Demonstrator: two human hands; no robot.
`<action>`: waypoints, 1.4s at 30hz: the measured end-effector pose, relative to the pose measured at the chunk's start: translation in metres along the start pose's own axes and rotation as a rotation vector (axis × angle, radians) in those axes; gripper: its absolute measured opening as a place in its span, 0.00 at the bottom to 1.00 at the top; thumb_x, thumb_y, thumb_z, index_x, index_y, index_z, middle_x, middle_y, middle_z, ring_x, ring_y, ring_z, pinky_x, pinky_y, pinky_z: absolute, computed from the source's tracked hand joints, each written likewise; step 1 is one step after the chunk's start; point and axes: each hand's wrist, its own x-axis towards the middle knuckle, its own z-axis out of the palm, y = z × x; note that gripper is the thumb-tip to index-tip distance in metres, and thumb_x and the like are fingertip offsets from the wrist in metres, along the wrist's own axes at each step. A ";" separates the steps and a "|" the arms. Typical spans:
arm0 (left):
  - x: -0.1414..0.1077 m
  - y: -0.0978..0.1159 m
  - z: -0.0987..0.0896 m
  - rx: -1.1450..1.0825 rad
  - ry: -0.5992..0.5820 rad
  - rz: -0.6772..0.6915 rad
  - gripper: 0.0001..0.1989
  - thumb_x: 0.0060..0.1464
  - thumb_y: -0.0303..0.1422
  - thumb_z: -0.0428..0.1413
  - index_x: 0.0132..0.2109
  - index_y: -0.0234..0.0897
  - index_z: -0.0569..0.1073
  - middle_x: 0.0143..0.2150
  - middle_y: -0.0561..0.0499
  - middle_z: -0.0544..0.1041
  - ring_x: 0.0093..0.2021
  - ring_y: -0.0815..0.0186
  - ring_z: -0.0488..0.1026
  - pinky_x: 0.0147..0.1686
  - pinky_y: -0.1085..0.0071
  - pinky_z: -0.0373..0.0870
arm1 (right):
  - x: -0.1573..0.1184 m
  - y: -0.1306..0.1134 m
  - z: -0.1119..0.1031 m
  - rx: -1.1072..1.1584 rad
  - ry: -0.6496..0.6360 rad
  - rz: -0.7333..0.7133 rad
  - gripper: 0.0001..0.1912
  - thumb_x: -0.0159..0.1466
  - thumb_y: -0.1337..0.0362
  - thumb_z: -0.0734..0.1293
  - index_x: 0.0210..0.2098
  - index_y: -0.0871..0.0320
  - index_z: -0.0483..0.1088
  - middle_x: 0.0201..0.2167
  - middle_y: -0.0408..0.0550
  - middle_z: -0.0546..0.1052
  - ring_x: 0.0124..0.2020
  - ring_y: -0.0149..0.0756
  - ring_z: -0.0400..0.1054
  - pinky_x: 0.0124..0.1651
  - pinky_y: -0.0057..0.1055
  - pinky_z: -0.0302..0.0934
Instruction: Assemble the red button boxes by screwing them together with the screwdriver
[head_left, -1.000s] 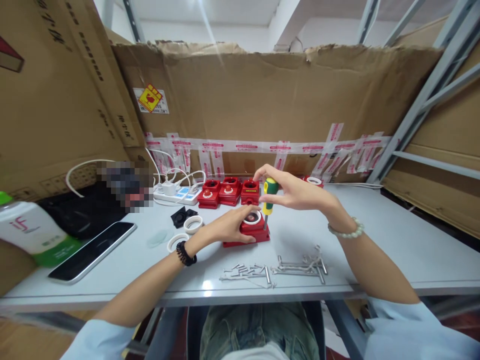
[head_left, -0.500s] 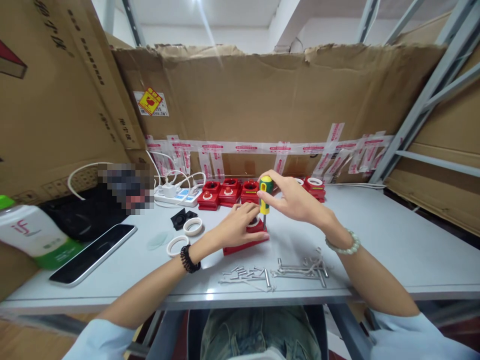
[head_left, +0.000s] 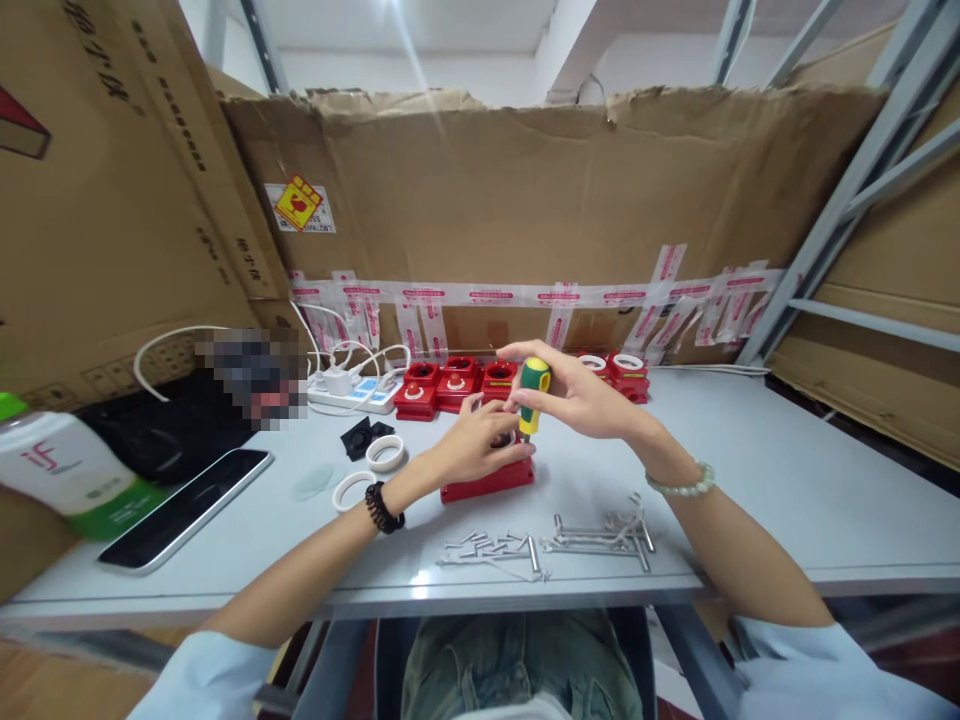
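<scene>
My right hand (head_left: 581,395) grips a screwdriver (head_left: 533,395) with a green and yellow handle, held nearly upright. Its tip points down at the right end of a red housing (head_left: 487,483) on the table. On top of that housing rests my left hand (head_left: 480,440), fingers curled over it and thumb along its right side, steadying it. Much of the housing's top is hidden by this hand. Several loose screws (head_left: 480,543) lie just in front, beside metal pins with cords (head_left: 600,537).
Along the back stand several red housings (head_left: 416,400) and a white power strip (head_left: 379,394). White rings (head_left: 385,454) and a black part (head_left: 364,437) lie left of my hands. A phone (head_left: 187,505) and a bottle (head_left: 75,470) are farther left. Cardboard (head_left: 525,200) walls the rear.
The screwdriver handle has turned and tilts slightly differently, and my right hand has shifted a little left around it. The red housing under my left hand has moved slightly up and left.
</scene>
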 end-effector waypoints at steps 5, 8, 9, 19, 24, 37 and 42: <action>0.005 0.002 0.004 -0.240 0.088 -0.045 0.10 0.60 0.39 0.54 0.40 0.39 0.78 0.39 0.50 0.81 0.43 0.59 0.73 0.55 0.58 0.57 | 0.002 0.002 0.008 0.146 0.010 0.005 0.13 0.64 0.66 0.62 0.49 0.55 0.61 0.35 0.43 0.71 0.36 0.32 0.69 0.37 0.31 0.65; 0.008 0.003 0.007 -0.307 0.116 -0.085 0.12 0.57 0.40 0.57 0.33 0.37 0.78 0.33 0.51 0.81 0.35 0.63 0.74 0.48 0.62 0.63 | 0.003 0.002 0.013 0.090 0.093 0.021 0.12 0.62 0.65 0.64 0.45 0.56 0.63 0.33 0.42 0.70 0.31 0.30 0.65 0.34 0.29 0.63; 0.009 0.004 0.007 -0.312 0.123 -0.100 0.12 0.56 0.40 0.58 0.31 0.36 0.77 0.30 0.51 0.80 0.33 0.63 0.73 0.45 0.63 0.65 | 0.003 0.002 0.014 0.065 0.130 0.024 0.12 0.61 0.65 0.65 0.44 0.57 0.64 0.31 0.41 0.70 0.30 0.29 0.64 0.32 0.28 0.62; 0.010 0.003 0.007 -0.628 0.103 -0.125 0.15 0.54 0.41 0.59 0.41 0.34 0.75 0.34 0.49 0.77 0.34 0.64 0.75 0.38 0.68 0.72 | 0.004 0.008 0.022 -0.019 0.342 0.028 0.10 0.59 0.61 0.67 0.38 0.58 0.68 0.31 0.42 0.71 0.30 0.29 0.64 0.33 0.28 0.60; 0.012 0.001 0.010 -0.741 0.138 -0.192 0.16 0.49 0.42 0.63 0.31 0.31 0.74 0.30 0.49 0.77 0.34 0.64 0.75 0.40 0.66 0.73 | 0.003 0.009 0.024 -0.003 0.367 0.025 0.10 0.58 0.64 0.67 0.39 0.58 0.67 0.30 0.41 0.70 0.29 0.28 0.63 0.32 0.26 0.59; 0.011 0.002 0.006 -0.777 0.164 -0.216 0.16 0.46 0.41 0.66 0.29 0.32 0.72 0.31 0.48 0.77 0.35 0.64 0.74 0.40 0.66 0.73 | 0.002 0.011 0.024 0.049 0.421 0.067 0.13 0.56 0.65 0.68 0.40 0.58 0.67 0.28 0.40 0.72 0.28 0.29 0.66 0.33 0.28 0.61; 0.011 0.006 0.003 -0.730 0.092 -0.149 0.15 0.52 0.38 0.62 0.45 0.33 0.75 0.44 0.46 0.78 0.40 0.63 0.74 0.39 0.68 0.73 | 0.001 0.011 0.024 0.072 0.427 0.083 0.12 0.57 0.63 0.68 0.40 0.58 0.67 0.28 0.41 0.74 0.27 0.30 0.67 0.32 0.28 0.62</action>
